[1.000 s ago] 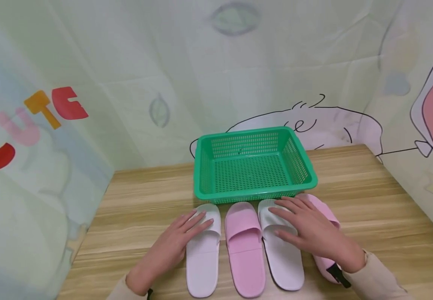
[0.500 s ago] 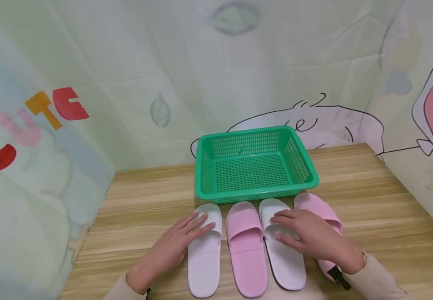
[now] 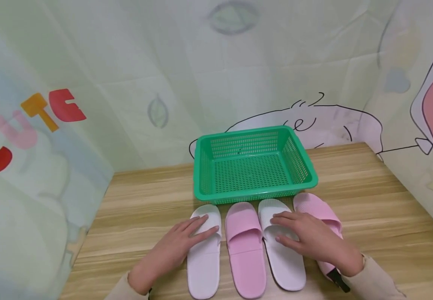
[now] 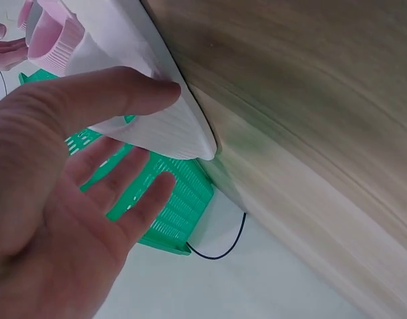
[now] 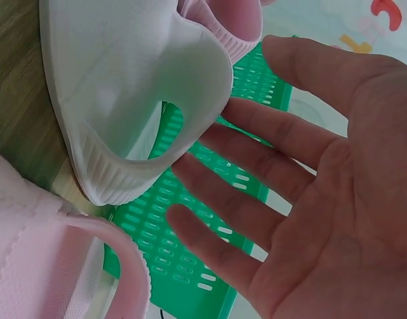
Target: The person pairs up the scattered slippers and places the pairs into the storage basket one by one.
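Four slippers would exceed my count, so several slippers lie in a row, white and pink alternating, toes toward the basket. My left hand (image 3: 176, 246) reaches over the strap of the leftmost white slipper (image 3: 203, 271), fingers extended; the left wrist view shows its thumb across that slipper (image 4: 183, 133). Beside it lies a pink slipper (image 3: 246, 266). Over the strap of the other white slipper (image 3: 285, 266) is my right hand (image 3: 310, 237), its fingers spread and gently bent, fingertips close to the strap in the right wrist view. The rightmost pink slipper (image 3: 314, 204) is partly hidden beneath that hand.
Just behind the slippers stands a green plastic basket (image 3: 255, 196) with perforated sides and nothing in it. All rest on a wood-grain table (image 3: 137, 200). A printed curtain (image 3: 126, 83) encloses the back and both sides.
My right fingers have drawn back a little toward me over the white slipper's strap. The left hand has shifted slightly to the right. The slippers and basket stay in place.
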Demonstrator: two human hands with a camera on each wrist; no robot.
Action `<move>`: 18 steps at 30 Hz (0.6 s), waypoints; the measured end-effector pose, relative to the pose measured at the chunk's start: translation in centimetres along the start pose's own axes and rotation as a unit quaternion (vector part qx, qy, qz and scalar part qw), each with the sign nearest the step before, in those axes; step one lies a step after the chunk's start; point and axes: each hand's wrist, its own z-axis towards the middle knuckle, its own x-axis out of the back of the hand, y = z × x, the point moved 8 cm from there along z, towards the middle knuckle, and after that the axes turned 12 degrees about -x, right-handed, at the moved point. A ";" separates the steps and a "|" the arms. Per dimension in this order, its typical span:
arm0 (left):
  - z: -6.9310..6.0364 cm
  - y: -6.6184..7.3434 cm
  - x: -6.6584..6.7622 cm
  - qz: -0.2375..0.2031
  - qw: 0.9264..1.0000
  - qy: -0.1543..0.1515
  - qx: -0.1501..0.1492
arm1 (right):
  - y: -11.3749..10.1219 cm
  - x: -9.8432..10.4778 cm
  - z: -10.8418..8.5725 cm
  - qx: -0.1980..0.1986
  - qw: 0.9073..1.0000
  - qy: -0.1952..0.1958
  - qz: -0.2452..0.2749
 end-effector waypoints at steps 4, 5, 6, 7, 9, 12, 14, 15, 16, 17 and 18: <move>0.1 -0.1 0.5 0.004 1.000 0.002 0.001 | -0.1 0.1 0.0 0.001 1.000 0.008 0.003; 0.1 -0.1 0.6 0.007 1.000 0.003 0.000 | -0.2 0.1 0.0 -0.001 1.000 0.010 0.003; 0.1 -0.1 0.8 0.009 1.000 0.003 -0.001 | -0.2 0.1 0.0 -0.002 1.000 0.010 0.003; 0.1 -0.1 0.9 0.012 1.000 0.005 -0.003 | -0.2 0.1 0.0 -0.005 1.000 0.010 0.003; 0.2 0.0 1.2 0.017 1.000 0.008 -0.008 | -0.1 0.2 0.0 -0.010 1.000 0.009 0.003; 0.3 -0.1 1.4 0.026 1.000 0.006 -0.011 | 0.1 0.1 -0.1 -0.016 1.000 0.007 0.005; 0.3 -0.2 1.5 0.030 1.000 0.004 -0.007 | 0.1 0.1 -0.1 -0.018 1.000 0.004 0.009; 0.3 -0.3 1.5 0.031 0.999 0.003 -0.003 | 0.1 0.0 -0.2 -0.019 1.000 0.002 0.010; 0.3 -0.5 1.5 0.034 0.999 0.001 0.002 | 0.1 0.0 -0.2 -0.020 1.000 0.001 0.010; 0.3 -0.6 1.5 0.036 0.999 -0.001 0.008 | 0.2 0.0 -0.2 -0.021 1.000 -0.001 0.011; 0.3 -0.7 1.5 0.038 0.999 -0.002 0.013 | 0.2 0.0 -0.3 -0.021 1.000 -0.002 0.011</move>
